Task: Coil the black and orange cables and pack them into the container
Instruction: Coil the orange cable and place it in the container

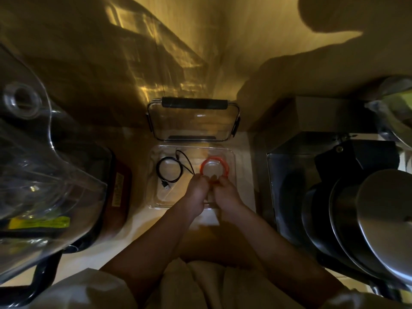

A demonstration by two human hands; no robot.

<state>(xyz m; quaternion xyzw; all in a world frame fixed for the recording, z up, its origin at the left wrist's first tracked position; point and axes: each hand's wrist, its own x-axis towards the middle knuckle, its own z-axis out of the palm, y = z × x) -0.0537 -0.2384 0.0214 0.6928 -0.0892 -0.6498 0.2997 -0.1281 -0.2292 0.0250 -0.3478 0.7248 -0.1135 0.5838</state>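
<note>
1. The orange cable [214, 168] is wound into a round coil and sits inside the clear container [231, 157], on its right side, with the near edge of the coil pinched by both hands.
2. The black cable [168, 172] lies coiled in the left part of the same container, one loose strand looping toward the middle and its plug end [166, 185] pointing to the near wall.
3. The left hand [197, 188] grips the orange coil's near edge with bunched fingers.
4. The right hand [224, 190] clasps the same spot from the other side, touching the left hand.
5. The container's lid [193, 121], clear with black latches, stands open behind it against the wall.
6. A clear blender jug [44, 170] stands to the left; a steel appliance [296, 175] and stacked metal pots [365, 224] stand to the right.
</note>
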